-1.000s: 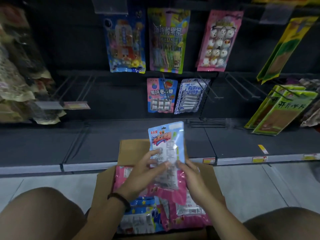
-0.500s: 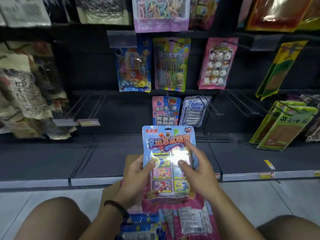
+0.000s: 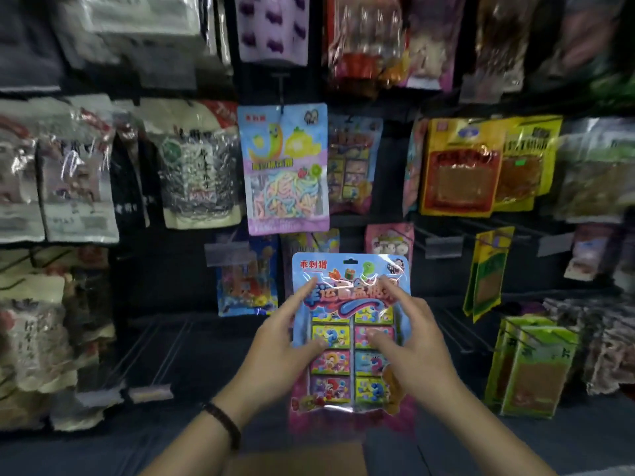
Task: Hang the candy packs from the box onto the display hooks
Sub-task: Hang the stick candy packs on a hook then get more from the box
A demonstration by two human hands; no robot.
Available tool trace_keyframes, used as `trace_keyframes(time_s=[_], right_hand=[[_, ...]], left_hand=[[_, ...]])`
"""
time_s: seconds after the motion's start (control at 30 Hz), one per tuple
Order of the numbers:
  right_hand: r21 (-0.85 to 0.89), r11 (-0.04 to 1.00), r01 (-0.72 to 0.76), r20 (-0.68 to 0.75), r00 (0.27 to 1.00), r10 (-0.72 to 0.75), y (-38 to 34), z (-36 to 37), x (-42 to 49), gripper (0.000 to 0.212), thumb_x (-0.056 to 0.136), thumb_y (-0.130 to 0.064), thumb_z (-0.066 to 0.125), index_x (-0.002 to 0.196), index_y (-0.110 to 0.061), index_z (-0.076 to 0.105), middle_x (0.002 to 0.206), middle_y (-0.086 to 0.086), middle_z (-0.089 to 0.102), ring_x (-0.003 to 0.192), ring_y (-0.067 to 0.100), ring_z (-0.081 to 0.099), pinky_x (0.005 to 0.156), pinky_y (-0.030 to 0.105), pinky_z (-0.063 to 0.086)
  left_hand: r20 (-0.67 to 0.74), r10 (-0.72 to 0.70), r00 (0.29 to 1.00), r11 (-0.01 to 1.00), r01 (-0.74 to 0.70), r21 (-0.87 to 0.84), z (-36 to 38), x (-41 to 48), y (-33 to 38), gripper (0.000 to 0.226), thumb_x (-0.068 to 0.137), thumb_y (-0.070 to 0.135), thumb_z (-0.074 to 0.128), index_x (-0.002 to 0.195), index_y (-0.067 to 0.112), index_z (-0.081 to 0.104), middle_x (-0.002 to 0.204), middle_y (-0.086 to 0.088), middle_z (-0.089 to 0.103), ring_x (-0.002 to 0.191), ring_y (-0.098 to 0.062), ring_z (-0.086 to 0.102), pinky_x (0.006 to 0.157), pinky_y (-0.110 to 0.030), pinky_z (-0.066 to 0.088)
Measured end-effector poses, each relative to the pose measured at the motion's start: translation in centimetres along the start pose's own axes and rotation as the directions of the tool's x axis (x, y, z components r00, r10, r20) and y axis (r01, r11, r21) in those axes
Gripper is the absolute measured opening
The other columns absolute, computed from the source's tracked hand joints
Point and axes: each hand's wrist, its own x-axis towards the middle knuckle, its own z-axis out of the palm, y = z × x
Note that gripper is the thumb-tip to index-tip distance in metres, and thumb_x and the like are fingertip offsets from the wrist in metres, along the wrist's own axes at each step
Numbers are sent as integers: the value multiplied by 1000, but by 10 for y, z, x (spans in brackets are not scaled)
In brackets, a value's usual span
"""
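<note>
Before the display wall (image 3: 171,269), above the box (image 3: 299,458), we hold the candy pack (image 3: 350,338) upright and facing us, left hand (image 3: 278,352) and right hand (image 3: 415,345) each in a pinching grip on one side, leaving its hang hole (image 3: 350,261) free for a hook (image 3: 438,231).

retail shop aisle, dark display wall (image 3: 178,280) of wire hooks (image 3: 450,329), hanging snack packs (image 3: 460,166), price tag holders (image 3: 443,246)
</note>
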Motion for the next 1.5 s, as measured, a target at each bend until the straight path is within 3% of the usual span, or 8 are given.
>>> trace_keyframes(time_s=[0.1, 0.33, 0.43, 0.57, 0.67, 0.77, 0.83, 1.5], right_hand=[[25, 998, 56, -45, 997, -55, -33, -20, 47, 83, 90, -16, 84, 152, -55, 46, 134, -21, 46, 120, -9, 57, 98, 32, 60], [25, 990, 142, -116, 984, -138, -88, -55, 152, 87, 88, -6, 85, 157, -42, 46, 147, -10, 43, 91, -37, 48, 60, -1, 47], [16, 985, 174, -119, 978, -171, -103, -65, 190, 90, 87, -4, 85, 156, -46, 45, 150, -8, 44, 92, -6, 69, 59, 18, 60], [18, 982, 186, -155, 971, -181, -110, -66, 236, 94, 83, -5, 87, 155, -47, 46, 147, -4, 48, 96, 20, 73, 66, 34, 67], [17, 983, 185, -173, 969, -179, -115, -62, 260, 93, 82, -4, 86, 157, -41, 46, 142, 1, 49, 87, 29, 75, 63, 41, 65], [-5, 986, 165, -185, 969, -163, -114, -60, 272, 89, 85, -5, 84, 159, -37, 46, 135, -4, 46, 62, 18, 65, 53, 28, 58], [-35, 989, 141, -179, 973, -146, -110, -60, 276, 88, 86, -7, 83, 159, -38, 45, 136, -5, 43, 59, 15, 61, 50, 20, 53], [-319, 939, -126, -18, 992, 126, -92, -36, 320, 107, 89, -13, 78, 161, -60, 14, 171, 9, -8, 92, 31, 68, 87, 44, 64]], left_hand=[[-40, 115, 993, 981, -107, 161, -5, 48, 40, 97, 91, 15, 83, 153, 67, 29, 164, 35, 30, 156, 2, 26, 119, -29, 44], [-2, 248, 969, 912, -232, 339, -17, 149, 113, 104, 89, 22, 86, 161, 57, 18, 171, 28, 19, 159, -4, 19, 126, -44, 36], [-9, 291, 957, 889, -267, 371, -21, 187, 134, 107, 87, 21, 88, 163, 52, 20, 172, 22, 21, 160, -9, 21, 123, -40, 40], [-14, 295, 955, 873, -263, 410, -24, 232, 151, 109, 87, 14, 87, 165, 47, 18, 174, 15, 23, 148, -12, 44, 79, 4, 42], [-36, 274, 961, 878, -234, 418, -26, 255, 157, 113, 86, 11, 87, 165, 47, 15, 174, 7, 25, 87, 8, 58, 55, 1, 45], [-41, 261, 965, 878, -219, 426, -29, 266, 159, 115, 87, 8, 86, 166, 48, 13, 174, 4, 24, 101, -13, 71, 53, -9, 51], [-28, 244, 969, 875, -208, 437, -30, 269, 156, 116, 87, 8, 86, 166, 48, 11, 175, 4, 22, 77, 3, 61, 52, -8, 50], [-52, 61, 997, 676, -3, 737, -48, 292, 120, 101, 96, 21, 75, 168, 42, 7, 134, -20, 66, 52, -12, 53, 46, -21, 46]])
